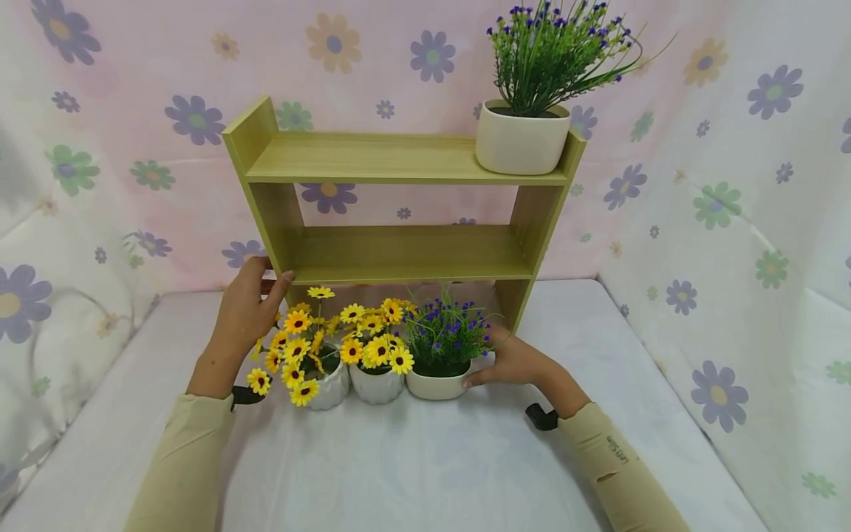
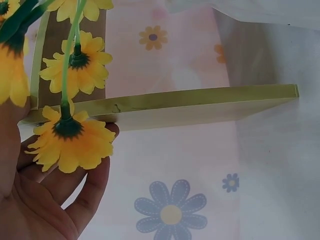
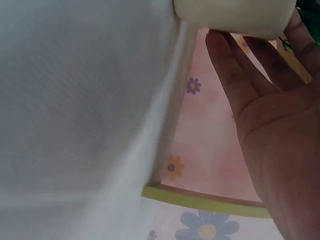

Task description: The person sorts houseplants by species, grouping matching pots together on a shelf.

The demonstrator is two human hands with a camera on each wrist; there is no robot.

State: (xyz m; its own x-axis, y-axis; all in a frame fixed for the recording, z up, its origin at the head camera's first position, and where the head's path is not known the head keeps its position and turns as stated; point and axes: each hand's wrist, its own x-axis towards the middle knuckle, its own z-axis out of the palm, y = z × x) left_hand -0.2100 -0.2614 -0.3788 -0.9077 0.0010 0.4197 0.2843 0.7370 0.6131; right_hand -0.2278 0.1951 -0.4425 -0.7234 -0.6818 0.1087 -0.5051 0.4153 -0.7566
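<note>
My left hand (image 1: 247, 307) grips the left side panel of a wooden shelf (image 1: 412, 251), thumb at the front edge and fingers on its outer side. My right hand (image 1: 515, 360) holds the right end of a cream oval pot (image 1: 437, 386) with small purple flowers, its thumb at the front. Left of that pot stand two white ridged pots of yellow flowers, one in the middle (image 1: 377, 386) and one at the left (image 1: 329, 391). In the left wrist view a yellow flower (image 2: 70, 135) partly covers my fingers. Most right fingertips are hidden behind the pot in the head view.
A larger cream pot (image 1: 521, 140) with tall purple flowers stands at the right end of the top board. The shelf stands on a white-covered table (image 1: 399, 473). Flower-printed cloth (image 1: 399, 44) hangs behind it and along both sides.
</note>
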